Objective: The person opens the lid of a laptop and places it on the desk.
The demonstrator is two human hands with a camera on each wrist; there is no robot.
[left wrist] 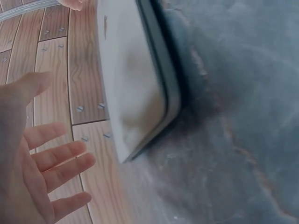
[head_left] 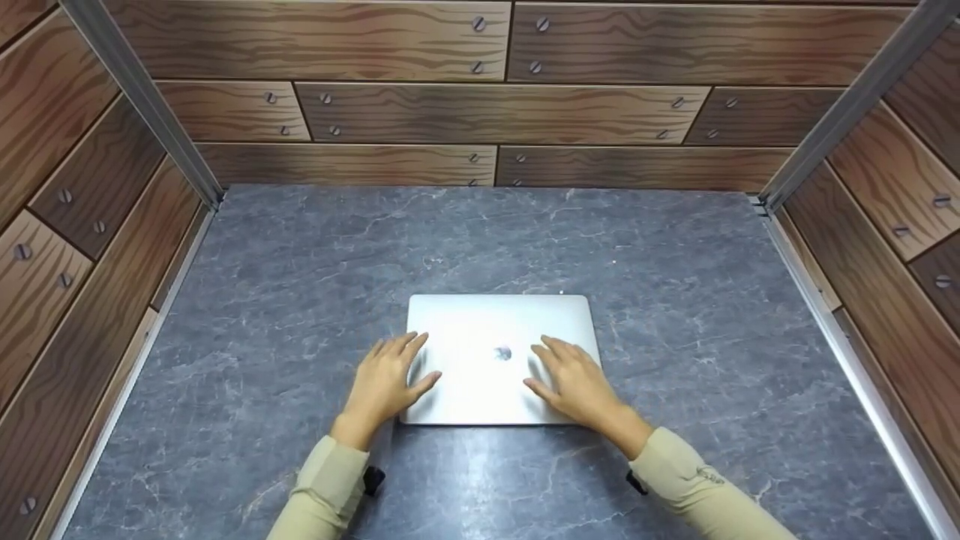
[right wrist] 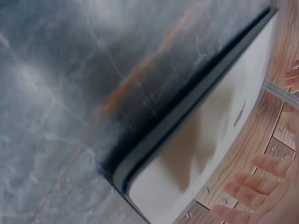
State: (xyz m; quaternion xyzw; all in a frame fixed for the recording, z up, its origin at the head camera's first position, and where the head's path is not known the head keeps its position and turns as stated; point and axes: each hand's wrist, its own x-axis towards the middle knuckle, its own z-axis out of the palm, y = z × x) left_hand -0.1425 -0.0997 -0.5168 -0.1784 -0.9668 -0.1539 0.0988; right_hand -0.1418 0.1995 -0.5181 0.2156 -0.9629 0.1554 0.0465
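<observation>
A closed silver laptop lies flat on the grey marbled table, its shiny logo facing up. Over its left side hovers my left hand, fingers spread and relaxed. My right hand is held the same way above the laptop's right side. Gaps show between the left fingers and the laptop lid in the left wrist view. In the right wrist view the right hand stands off the lid, which carries its dark reflection. Neither hand holds anything.
Wood-plank patterned panels wall the table at the back and both sides. Grey metal posts rise at the back corners. Table surface extends around the laptop on every side.
</observation>
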